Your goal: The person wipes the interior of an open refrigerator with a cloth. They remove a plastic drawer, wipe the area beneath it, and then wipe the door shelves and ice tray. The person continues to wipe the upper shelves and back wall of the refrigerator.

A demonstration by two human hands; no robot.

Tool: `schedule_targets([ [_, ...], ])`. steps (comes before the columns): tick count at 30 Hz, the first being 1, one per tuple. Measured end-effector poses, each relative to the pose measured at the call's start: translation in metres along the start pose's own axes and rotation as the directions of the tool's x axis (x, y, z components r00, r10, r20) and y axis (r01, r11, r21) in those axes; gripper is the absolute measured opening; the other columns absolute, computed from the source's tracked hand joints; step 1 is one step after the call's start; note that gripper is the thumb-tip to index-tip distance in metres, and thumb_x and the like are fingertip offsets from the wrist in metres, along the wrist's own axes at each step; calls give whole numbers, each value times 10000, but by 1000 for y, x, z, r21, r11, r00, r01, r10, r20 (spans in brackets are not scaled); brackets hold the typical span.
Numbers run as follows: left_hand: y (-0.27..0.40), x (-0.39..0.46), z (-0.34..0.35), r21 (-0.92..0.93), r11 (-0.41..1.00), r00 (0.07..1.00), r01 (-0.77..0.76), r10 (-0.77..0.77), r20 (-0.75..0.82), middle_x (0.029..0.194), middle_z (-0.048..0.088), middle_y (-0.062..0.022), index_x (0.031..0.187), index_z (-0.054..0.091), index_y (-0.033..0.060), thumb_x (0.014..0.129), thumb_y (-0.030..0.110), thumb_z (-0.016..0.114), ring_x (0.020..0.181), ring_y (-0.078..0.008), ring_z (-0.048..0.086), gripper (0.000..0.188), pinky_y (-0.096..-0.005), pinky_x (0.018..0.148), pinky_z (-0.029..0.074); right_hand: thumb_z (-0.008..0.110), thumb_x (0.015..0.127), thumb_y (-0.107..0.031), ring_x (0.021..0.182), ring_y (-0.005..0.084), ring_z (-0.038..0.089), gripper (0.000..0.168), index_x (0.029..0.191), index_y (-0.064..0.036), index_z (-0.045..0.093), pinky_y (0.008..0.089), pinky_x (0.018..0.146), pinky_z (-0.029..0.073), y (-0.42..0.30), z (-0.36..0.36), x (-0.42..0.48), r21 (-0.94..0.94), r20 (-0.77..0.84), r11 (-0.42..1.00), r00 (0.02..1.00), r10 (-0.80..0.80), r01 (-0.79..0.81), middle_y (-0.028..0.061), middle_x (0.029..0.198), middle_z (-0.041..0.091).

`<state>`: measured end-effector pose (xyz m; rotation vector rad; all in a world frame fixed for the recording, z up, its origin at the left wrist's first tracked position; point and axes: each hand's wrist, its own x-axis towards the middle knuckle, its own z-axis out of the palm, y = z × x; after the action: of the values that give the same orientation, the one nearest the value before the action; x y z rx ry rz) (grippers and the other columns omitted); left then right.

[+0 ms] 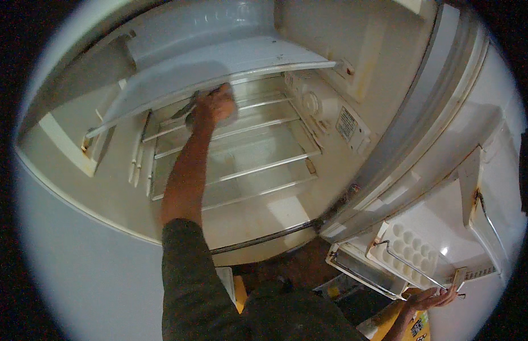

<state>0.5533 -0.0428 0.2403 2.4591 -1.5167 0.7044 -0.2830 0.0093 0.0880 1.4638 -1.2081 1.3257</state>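
My left hand (215, 104) is inside an open refrigerator, beneath the front edge of the pale upper shelf panel (183, 81) and above a shelf with white bars (268, 162). It is closed around something greyish and soft-looking, likely a cloth (229, 117); blur hides its exact shape. At the lower right, my right hand (434, 298) rests at the bottom of the refrigerator door, its fingers curled at the end of a metal wire rail (417, 270). Next to that rail is a white egg tray (411, 251) with round hollows.
A control box with a round dial (310, 102) is on the right inner wall. The door (455, 204) stands open at the right, with rusty-edged brackets and another wire rail (489, 217). Yellow printed material (419, 326) lies below my right hand.
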Motion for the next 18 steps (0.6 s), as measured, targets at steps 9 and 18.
schedule_targets([
  [9,146,63,-9,-318,948,998,-5,24,56,1513,543,-109,1462,550,191,929,486,579,1398,-331,493,609,-468,1175,384,466,1080,-311,1418,400,388,474,1439,-2,475,419,903,483,-2,-7,1,-88,77,996,996,41,-34,219,1486,475],
  [18,144,73,-1,-132,973,981,-192,189,-33,1557,491,-112,1489,517,162,947,468,544,1442,-316,443,622,-475,1217,316,443,1087,-236,1428,436,379,436,1435,27,434,483,999,446,1,-4,3,-5,64,996,994,-89,89,244,1505,435],
])
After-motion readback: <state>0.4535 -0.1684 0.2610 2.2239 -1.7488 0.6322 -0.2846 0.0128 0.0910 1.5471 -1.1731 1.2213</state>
